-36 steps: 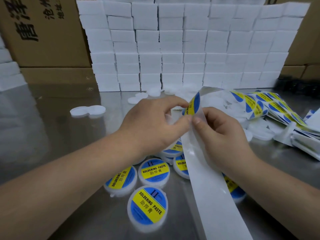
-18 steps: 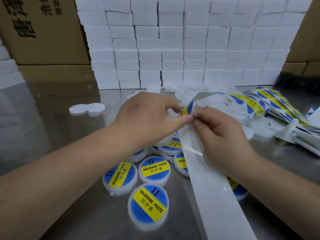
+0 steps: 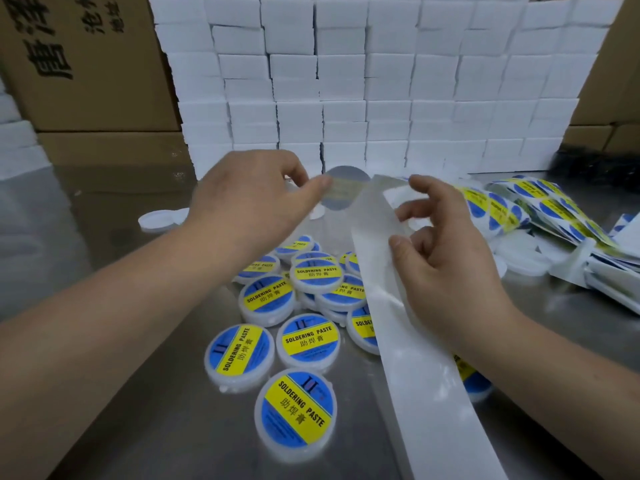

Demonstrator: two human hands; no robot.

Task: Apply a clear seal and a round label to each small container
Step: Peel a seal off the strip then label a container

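Fingers (image 3: 313, 188) of the left hand (image 3: 249, 202) pinch 1 round label (image 3: 348, 199) by its edge, holding it in the air with its grey back toward the camera, just beside the top of the white strip (image 3: 426, 358). The right hand (image 3: 457, 282) holds that strip, thumb on its front face and the other fingers spread wide at its far side. The strip looks bare along its visible length. Below, on the steel surface (image 3: 138, 393), lie about 11 labelled containers (image 3: 296, 410), blue-and-yellow faces up. They overlap and 1 sits half under the strip, so the count is rough. Whether clear seals are on them I cannot tell. Plain containers (image 3: 159, 220), or perhaps lids, wait unlabelled: 1 or 2 at the left and more at the right beside the heap of label sheets (image 3: 512, 209), too jumbled to count. The job looks partly done, with placing this 1 label the step in hand and no plain container yet under it. Behind stand white boxes (image 3: 346, 98), too many to count, and several brown cartons (image 3: 86, 81).
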